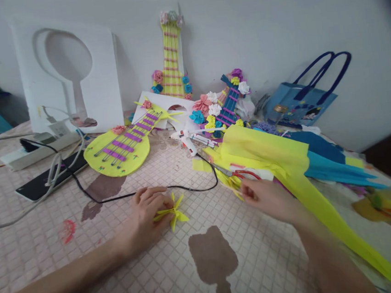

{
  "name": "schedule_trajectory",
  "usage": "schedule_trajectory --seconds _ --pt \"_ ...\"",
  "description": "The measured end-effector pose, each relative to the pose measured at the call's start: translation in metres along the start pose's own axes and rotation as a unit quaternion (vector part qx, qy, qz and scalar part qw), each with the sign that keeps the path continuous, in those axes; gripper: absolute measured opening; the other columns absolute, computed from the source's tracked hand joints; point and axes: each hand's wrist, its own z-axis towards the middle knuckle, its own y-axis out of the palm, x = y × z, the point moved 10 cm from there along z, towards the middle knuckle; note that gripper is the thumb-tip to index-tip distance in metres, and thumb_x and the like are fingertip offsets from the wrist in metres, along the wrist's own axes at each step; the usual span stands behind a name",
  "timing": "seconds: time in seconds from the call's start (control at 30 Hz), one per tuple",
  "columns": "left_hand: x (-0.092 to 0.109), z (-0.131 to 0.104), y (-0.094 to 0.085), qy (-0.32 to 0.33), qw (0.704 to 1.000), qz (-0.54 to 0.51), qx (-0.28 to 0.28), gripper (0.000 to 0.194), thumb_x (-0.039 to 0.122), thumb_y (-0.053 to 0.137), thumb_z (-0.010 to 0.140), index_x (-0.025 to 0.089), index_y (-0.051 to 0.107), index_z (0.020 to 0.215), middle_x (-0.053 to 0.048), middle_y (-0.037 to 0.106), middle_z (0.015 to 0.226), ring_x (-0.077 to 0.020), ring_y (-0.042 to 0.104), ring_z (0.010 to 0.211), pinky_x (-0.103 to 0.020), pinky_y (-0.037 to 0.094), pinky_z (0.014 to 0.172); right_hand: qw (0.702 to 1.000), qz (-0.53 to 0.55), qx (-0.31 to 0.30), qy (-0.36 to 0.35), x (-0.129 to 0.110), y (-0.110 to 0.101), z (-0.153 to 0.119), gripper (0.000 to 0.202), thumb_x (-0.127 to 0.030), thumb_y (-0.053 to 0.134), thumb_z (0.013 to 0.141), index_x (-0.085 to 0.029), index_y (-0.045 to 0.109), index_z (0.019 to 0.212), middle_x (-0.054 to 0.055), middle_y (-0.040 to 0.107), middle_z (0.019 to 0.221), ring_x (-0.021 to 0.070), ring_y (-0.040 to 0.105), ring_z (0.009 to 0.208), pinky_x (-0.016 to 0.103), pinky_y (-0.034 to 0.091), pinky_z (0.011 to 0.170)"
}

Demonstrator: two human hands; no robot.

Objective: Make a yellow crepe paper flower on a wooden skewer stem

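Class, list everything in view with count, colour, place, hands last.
Cut-out board: 1, white, back left
Power strip: 1, white, left
Flat slab: 1, black, left
Cables: several, black and white, left to centre
Instrument models: 3, yellow or blue, middle to back
Paper roses: many, mixed, on models
Glue gun: 1, white, centre
Scissors: 1, red-handled, centre right
Paper: several, yellow and blue, right
Bag: 1, blue, back right
Table cover: 1, pale, beneath
Paper star: 1, yellow, left fingers
Left hand: 1, bare, at star
Right hand: 1, bare, beside scissors
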Motion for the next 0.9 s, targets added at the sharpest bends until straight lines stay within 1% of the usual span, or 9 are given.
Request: schedule_trajectory --seconds 0.13,0.2,0.33,0.43,0.5,0.6,0.7,0.8,0.9 --pt "0.004 0.003 0.004 -0.006 1.0 0.005 -0.002 0.01 0.018 0.056 0.08 0.023 0.054 0.089 0.001 0.066 0.092 -0.0218 0.052 0.111 -0.042 0.022 0.102 1.0 -0.006 -0.006 0.022 0.039 -0.021 0.013 0.013 -0.027 0.05 0.081 -0.021 0.05 0.07 -0.002 0.058 0.06 0.0124 0.05 0.053 0.024 0.025 0.05" --pt "0.008 0.006 0.006 -0.001 1.0 0.003 -0.003 0.011 0.018 0.057 0.079 0.023 0.054 0.088 0.001 0.067 0.091 -0.0221 0.053 0.11 -0.043 0.021 0.101 1.0 0.003 0.011 0.028 0.051 -0.025 0.025 0.01 -0.026 0.048 0.081 -0.021 0.052 0.073 -0.001 0.06 0.064 0.0126 0.052 0.056 0.024 0.026 0.05" --pt "0.016 0.012 0.01 0.003 1.0 -0.012 -0.01 0.012 0.017 0.057 0.079 0.023 0.054 0.089 0.001 0.067 0.089 -0.0221 0.053 0.11 -0.042 0.022 0.1 0.995 -0.003 0.081 0.063 0.069 -0.021 0.042 0.011 -0.027 0.047 0.082 -0.021 0.052 0.074 0.001 0.062 0.066 0.0141 0.055 0.058 0.024 0.027 0.05" --pt "0.018 0.013 0.017 -0.003 0.999 -0.024 -0.028 0.015 0.017 0.056 0.08 0.024 0.053 0.093 0.001 0.067 0.093 -0.0216 0.051 0.112 -0.043 0.023 0.1 0.991 -0.022 0.108 0.077 0.077 -0.014 0.042 0.01 -0.026 0.048 0.081 -0.021 0.052 0.074 0.001 0.063 0.067 0.0145 0.056 0.059 0.024 0.028 0.051" --pt "0.017 0.011 0.019 -0.008 0.999 -0.029 -0.031 0.016 0.016 0.057 0.08 0.024 0.053 0.093 0.001 0.066 0.095 -0.0217 0.051 0.113 -0.044 0.022 0.101 0.988 -0.033 0.124 0.082 0.079 -0.015 0.038 0.009 -0.026 0.047 0.082 -0.021 0.053 0.076 0.002 0.063 0.069 0.0147 0.056 0.059 0.024 0.028 0.051" --pt "0.015 0.008 0.021 -0.014 0.999 -0.039 -0.035 0.016 0.018 0.058 0.079 0.023 0.053 0.093 0.0 0.065 0.097 -0.022 0.05 0.114 -0.044 0.022 0.101 0.986 -0.025 0.148 0.07 0.07 -0.023 0.033 0.01 -0.027 0.047 0.083 -0.021 0.054 0.078 0.002 0.064 0.072 0.0147 0.056 0.059 0.024 0.03 0.051" --pt "0.016 0.007 0.02 -0.013 0.998 -0.047 -0.039 0.015 0.019 0.058 0.08 0.023 0.053 0.094 -0.001 0.065 0.096 -0.0223 0.05 0.113 -0.045 0.025 0.1 0.988 0.031 0.14 0.049 0.049 -0.023 0.031 0.012 -0.031 0.049 0.083 -0.021 0.055 0.078 0.001 0.064 0.07 0.0139 0.056 0.056 0.024 0.032 0.052" --pt "0.019 0.008 0.018 -0.008 0.998 -0.053 -0.038 0.013 0.019 0.057 0.082 0.022 0.052 0.094 -0.001 0.065 0.096 -0.0226 0.05 0.113 -0.046 0.026 0.1 0.989 0.104 0.104 0.01 0.021 -0.01 0.031 0.006 -0.026 0.048 0.082 -0.021 0.053 0.081 0.0 0.063 0.067 0.014 0.057 0.058 0.024 0.036 0.055" --pt "0.02 0.008 0.018 -0.009 0.998 -0.055 -0.033 0.014 0.02 0.056 0.082 0.022 0.053 0.095 -0.001 0.065 0.095 -0.0228 0.049 0.113 -0.046 0.026 0.1 0.994 0.08 0.07 -0.002 0.004 0.007 0.033 0.012 -0.018 0.048 0.078 -0.021 0.051 0.089 -0.001 0.059 0.061 0.0165 0.058 0.062 0.025 0.037 0.057"
